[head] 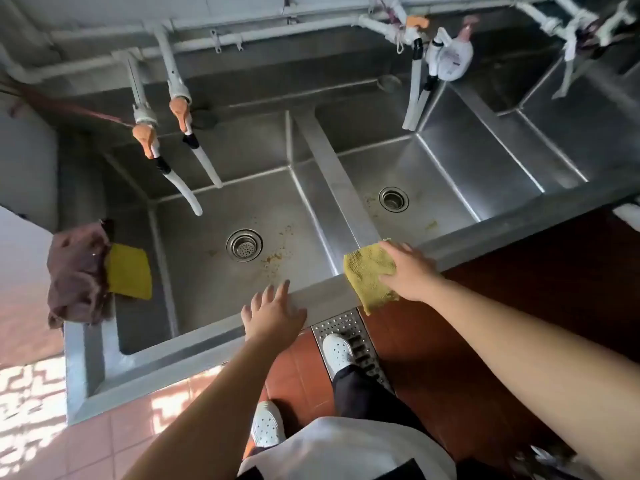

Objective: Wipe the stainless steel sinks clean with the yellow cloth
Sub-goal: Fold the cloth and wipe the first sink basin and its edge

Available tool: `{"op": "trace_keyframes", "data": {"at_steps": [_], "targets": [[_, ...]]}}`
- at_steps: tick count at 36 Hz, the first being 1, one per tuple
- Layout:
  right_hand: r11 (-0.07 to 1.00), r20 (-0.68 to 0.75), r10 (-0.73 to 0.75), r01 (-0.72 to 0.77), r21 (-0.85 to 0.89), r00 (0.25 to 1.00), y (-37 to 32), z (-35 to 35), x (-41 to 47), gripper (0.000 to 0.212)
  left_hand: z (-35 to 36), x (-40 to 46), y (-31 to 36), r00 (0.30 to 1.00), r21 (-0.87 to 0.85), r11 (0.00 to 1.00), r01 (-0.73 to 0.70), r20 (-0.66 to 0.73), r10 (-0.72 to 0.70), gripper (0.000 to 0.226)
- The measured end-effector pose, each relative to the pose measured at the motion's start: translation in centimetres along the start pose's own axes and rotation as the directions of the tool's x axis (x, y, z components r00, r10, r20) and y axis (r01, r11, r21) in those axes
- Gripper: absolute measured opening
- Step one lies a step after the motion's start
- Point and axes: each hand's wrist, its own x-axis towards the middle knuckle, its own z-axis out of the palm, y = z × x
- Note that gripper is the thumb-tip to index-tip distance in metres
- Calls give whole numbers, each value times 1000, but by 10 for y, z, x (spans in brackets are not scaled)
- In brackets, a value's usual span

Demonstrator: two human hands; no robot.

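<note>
Risks, as judged: the yellow cloth (370, 273) lay half over the front rim (322, 292) of the stainless steel sinks, its lower corner hanging free toward the floor; a sideways sweep with light pressure might have dragged it off the edge; rust-coloured specks (277, 252) beside the drain (244, 245) of the left basin (207, 271), and a few stains near the drain (393, 199) of the middle basin (433, 202), might have smeared rather than lifted under a dry pass.

Grip, right hand (410, 271): fingers spread flat, pressing the cloth's right part onto the rim where the divider (339, 181) met it; no pinch; most of the cloth showed to the left of the palm.

Grip, left hand (273, 311): fingers spread, resting on the bare rim before the left basin, near the cloth but not touching it.

Also present: a second yellow pad (130, 271) and a brown rag (78, 275) on the left ledge of the worktop, well apart from both hands.
</note>
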Motion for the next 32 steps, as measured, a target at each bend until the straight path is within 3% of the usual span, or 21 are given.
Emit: {"op": "trace_keyframes", "data": {"at_steps": [7,14,19,22,25,29,32], "targets": [[994,63,-72,77,-82,995,28,-13,68,58,-6,46,69,999,-68,998,3,51,0,63],[972,21,-226,227,-67,974,49,-2,92,38,-4,85,118,968,-291,953,84,250,-9,57],[974,96,-196,181,139,976,55,-2,102,41,2,97,130,964,-383,915,130,266,-26,31],[978,107,-175,161,132,979,54,-6,108,28,-2,98,131,971,-405,903,143,235,-49,15],[988,129,-109,93,122,986,51,-10,111,14,-8,98,131,959,-419,894,157,280,-37,21],[987,158,-98,76,143,983,48,-18,112,16,-17,96,134,951,-466,872,149,309,2,29],[962,179,-87,36,270,980,48,-30,110,20,-28,92,135,964,-529,841,114,265,36,32]]}}
